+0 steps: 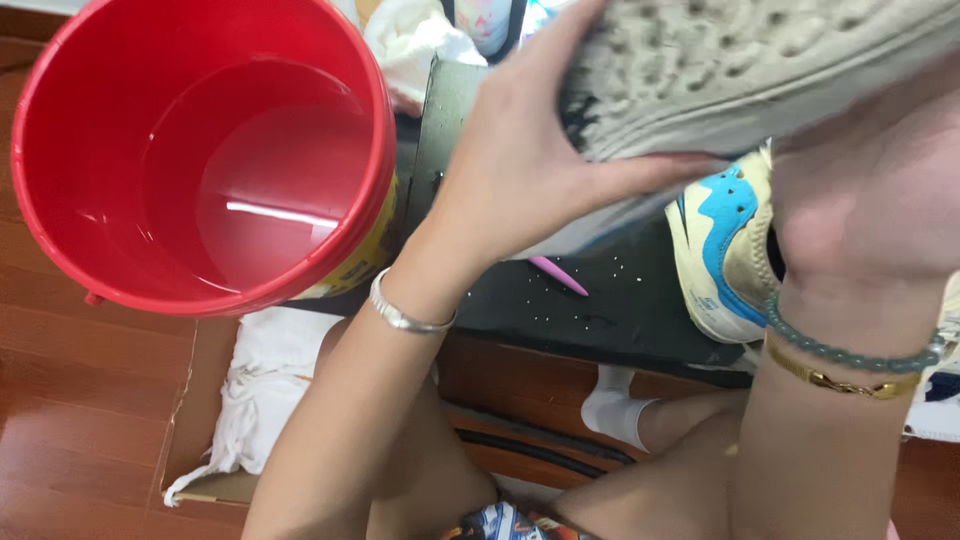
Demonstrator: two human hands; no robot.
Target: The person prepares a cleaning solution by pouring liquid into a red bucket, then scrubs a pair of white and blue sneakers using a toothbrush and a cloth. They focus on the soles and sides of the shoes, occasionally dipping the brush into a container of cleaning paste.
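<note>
- Head view, looking down: both hands hold a pale shoe (760,60) sole-up, close to the camera; the left hand (520,150) wraps its side, thumb pressed under the edge; the right hand (870,200) cups it from below.
- The knobbly sole looks grimy, with dark marks at its edge; cleaning seems unfinished.
- A red bucket (60,230) of water stands to the left; a second shoe (725,250), blue-patterned, waits on the dark mat (560,310) beside a pink stick (558,275).

Left of the gripped shoe, a yellow label (362,255) wraps the red bucket's (60,130) outer wall; below it lies a brown cardboard box (192,400), flattened open.
</note>
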